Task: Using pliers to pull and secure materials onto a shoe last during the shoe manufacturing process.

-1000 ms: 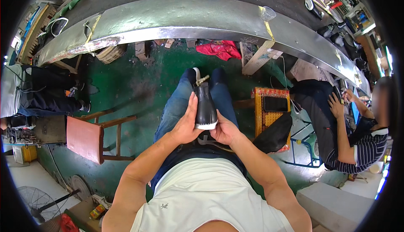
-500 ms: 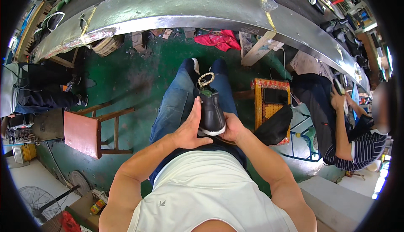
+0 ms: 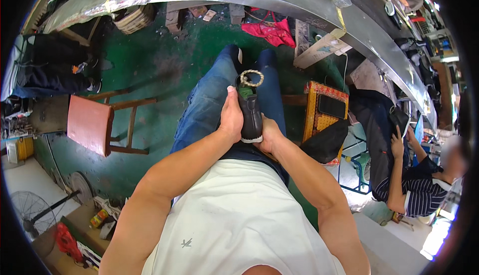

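1. Your left hand (image 3: 231, 120) was wrapped around the left side of the black shoe (image 3: 250, 115), thumb up along its upper, fingers closed on it.
2. Your right hand (image 3: 269, 135) cupped the heel end from the right and underneath, also closed on the shoe (only the wrist side showed, so finger positions were a guess at best).
3. The shoe sat over your lap, just above the jeans (image 3: 209, 105), toe pointing away from you, pale sole edge at the near end.
4. A light cord loop (image 3: 252, 78) stood out at the far end, with something green just under it, inside or on the upper. I couldn't tell which.
5. For handling like this, my call: keep both palms braced on your thighs, turn the shoe with the left and let the right carry the weight, and keep the cord loop clear of your thumbs.
6. Hard to read: the shoe's right side and underside, both behind your hands.
7. Nearby: a red stool (image 3: 90, 125) to your left, a yellow crate (image 3: 324, 110) to your right, a long metal counter (image 3: 279, 0) curving ahead, and a seated co-worker's hand (image 3: 397, 146) at the far right.
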Demonstrator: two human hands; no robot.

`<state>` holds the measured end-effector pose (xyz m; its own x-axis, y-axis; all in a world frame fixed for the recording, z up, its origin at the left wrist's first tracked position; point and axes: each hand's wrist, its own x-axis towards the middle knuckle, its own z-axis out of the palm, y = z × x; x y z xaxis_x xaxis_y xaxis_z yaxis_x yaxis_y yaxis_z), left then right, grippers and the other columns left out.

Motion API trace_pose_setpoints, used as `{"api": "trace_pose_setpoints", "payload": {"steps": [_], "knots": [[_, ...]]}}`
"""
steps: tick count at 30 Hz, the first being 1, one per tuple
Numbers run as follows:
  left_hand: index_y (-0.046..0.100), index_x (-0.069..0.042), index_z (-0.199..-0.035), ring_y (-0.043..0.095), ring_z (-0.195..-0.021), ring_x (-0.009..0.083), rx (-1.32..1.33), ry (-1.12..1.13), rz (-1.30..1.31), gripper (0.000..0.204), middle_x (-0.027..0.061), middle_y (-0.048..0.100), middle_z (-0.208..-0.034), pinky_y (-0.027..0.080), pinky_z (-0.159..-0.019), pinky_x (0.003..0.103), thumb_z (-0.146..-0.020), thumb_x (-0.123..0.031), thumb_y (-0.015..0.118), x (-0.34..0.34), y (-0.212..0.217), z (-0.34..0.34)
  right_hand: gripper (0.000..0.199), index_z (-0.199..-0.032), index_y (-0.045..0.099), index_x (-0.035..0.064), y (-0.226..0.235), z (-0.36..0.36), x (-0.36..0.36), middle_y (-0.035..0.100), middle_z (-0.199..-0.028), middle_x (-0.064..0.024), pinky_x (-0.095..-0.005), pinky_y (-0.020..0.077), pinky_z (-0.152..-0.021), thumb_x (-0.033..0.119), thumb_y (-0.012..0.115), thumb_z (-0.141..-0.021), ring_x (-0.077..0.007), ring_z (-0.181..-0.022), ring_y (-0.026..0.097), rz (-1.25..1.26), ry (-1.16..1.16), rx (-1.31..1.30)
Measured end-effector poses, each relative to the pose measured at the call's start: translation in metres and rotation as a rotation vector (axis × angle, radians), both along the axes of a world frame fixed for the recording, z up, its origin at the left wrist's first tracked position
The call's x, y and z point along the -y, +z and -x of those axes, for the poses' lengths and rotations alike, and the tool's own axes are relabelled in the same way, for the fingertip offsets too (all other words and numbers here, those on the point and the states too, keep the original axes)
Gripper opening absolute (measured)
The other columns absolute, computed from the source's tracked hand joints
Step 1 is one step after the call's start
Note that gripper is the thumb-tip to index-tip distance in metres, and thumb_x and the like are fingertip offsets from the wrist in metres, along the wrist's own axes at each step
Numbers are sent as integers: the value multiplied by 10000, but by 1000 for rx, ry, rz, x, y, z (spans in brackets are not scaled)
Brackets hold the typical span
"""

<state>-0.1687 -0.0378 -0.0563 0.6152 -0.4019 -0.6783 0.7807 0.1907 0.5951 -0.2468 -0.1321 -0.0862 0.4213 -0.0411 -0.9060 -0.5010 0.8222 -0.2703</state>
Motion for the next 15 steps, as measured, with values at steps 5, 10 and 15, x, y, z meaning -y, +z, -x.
{"api": "trace_pose_setpoints", "payload": {"steps": [5,10,15], "knots": [[615,-46,-1283,622,-976,173,168,-61,44,637,68,665,-1090,513,-901,345,-1063,-597,384,-2,-17,-1,316,-1122,624,214,7,19,-10,670,-912,9,-331,481,-569,392,365,-1091,-169,-739,636,83,63,-58],[602,27,-1342,617,-1135,221,138,-255,-61,786,142,657,-1251,475,-1018,363,-1019,-666,420,-8,-55,-22,362,-1078,624,197,29,22,-30,653,-855,3,-355,459,-517,390,319,-1103,-160,-672,609,50,-136,-60],[612,27,-1332,625,-1157,252,36,-350,-42,852,159,653,-1271,478,-1024,395,-995,-723,389,13,-75,-51,421,-1139,626,105,5,24,12,675,-881,-42,-449,549,-601,356,289,-1114,-197,-749,665,82,119,29]]}}
